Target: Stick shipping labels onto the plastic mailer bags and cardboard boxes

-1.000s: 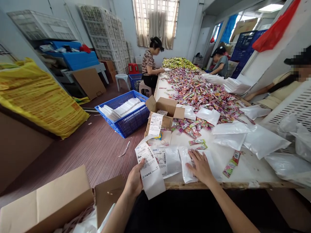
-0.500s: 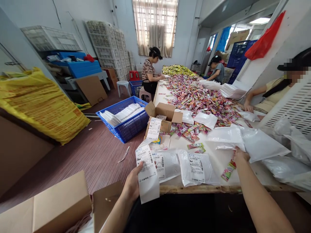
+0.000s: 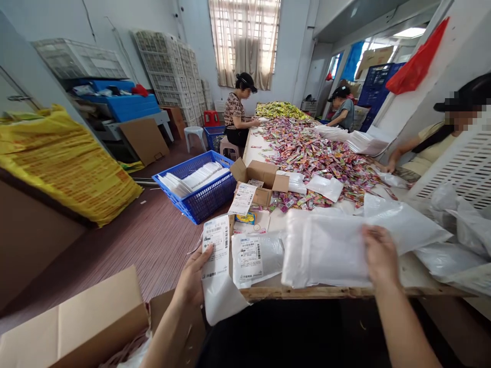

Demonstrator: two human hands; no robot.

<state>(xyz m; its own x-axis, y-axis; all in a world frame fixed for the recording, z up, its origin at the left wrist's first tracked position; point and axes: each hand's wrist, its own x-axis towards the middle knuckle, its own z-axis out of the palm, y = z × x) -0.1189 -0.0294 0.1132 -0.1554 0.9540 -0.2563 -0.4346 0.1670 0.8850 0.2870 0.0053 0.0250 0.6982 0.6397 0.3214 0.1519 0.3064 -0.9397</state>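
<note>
My left hand [image 3: 195, 273] is closed on a printed shipping label [image 3: 215, 250], its strip hanging past the table's front edge. In my right hand [image 3: 380, 255] is the right end of a white mailing bag [image 3: 333, 250], slightly blurred, above the front of the table. Between the hands lies a labelled white bag [image 3: 253, 258] on the tabletop. A further white bag [image 3: 404, 225] lies just beyond my right hand. The label strip [image 3: 243, 198] also shows at the small open carton [image 3: 264, 179].
A heap of small colourful packets [image 3: 318, 153] covers the table's middle. Left of it stands a blue basket [image 3: 199, 199] of white bags. An open cardboard box [image 3: 76, 322] is at my lower left. Co-workers sit along both sides; a white crate [image 3: 460, 158] stands right.
My right hand has lifted the white bag and brought it left and nearer, over the second labelled bag. My left hand has drawn the label leftward.
</note>
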